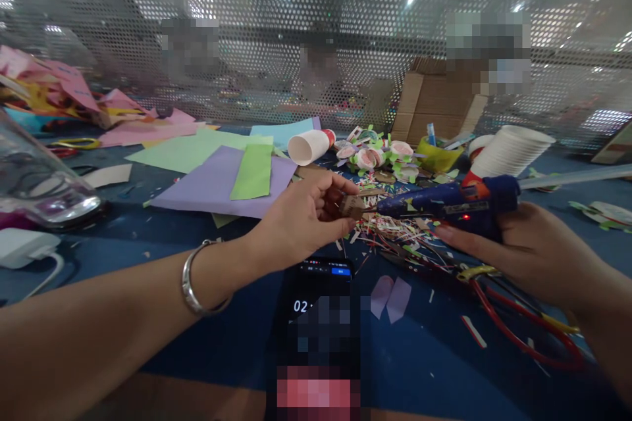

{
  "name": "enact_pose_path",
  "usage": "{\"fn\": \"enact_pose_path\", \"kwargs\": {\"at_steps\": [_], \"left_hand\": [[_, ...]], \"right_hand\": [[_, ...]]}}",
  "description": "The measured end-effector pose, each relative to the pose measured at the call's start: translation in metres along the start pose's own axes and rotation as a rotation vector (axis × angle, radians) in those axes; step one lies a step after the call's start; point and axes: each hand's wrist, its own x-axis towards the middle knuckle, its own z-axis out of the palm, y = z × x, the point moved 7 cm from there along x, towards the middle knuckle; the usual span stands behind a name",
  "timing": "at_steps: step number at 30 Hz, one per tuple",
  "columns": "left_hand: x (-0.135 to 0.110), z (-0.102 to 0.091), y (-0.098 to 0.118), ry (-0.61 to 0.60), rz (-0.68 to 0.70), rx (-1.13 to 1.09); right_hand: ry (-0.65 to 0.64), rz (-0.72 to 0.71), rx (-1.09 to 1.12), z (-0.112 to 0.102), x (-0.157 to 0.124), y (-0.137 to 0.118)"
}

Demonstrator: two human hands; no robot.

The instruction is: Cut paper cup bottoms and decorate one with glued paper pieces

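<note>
My left hand (pixel 320 210) pinches a small brown cardboard piece (pixel 351 206) between thumb and fingers, above the middle of the blue table. In my right hand (pixel 523 243) is a blue glue gun (pixel 444 202), its small red light lit and a translucent glue stick (pixel 582 174) jutting from its back. The nozzle points left and meets or nearly meets the cardboard; I cannot tell which. Two purple paper pieces (pixel 391 298) lie below, beside a phone (pixel 316 316) with its screen on. Red-and-yellow-handled scissors (pixel 523 329) rest under my right hand.
Paper scraps (pixel 390 227) litter the middle. Purple paper (pixel 207 177) and a green strip (pixel 253 171) lie left. Behind are a tipped paper cup (pixel 310 147), small paper crafts (pixel 375 154), stacked cups (pixel 518 151), cardboard (pixel 434 102) and a perforated metal screen (pixel 296 79).
</note>
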Motion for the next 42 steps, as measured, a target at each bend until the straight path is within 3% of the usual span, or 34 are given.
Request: {"fn": "enact_pose_path", "kwargs": {"at_steps": [28,42], "left_hand": [[-0.001,0.002,0.007,0.005,0.075,0.087],[-0.001,0.003,0.006,-0.013,0.105,0.129]], "right_hand": [[0.043,-0.174,-0.232,-0.003,0.000,-0.011],[0.098,-0.338,-0.357,-0.004,-0.002,-0.020]]}}
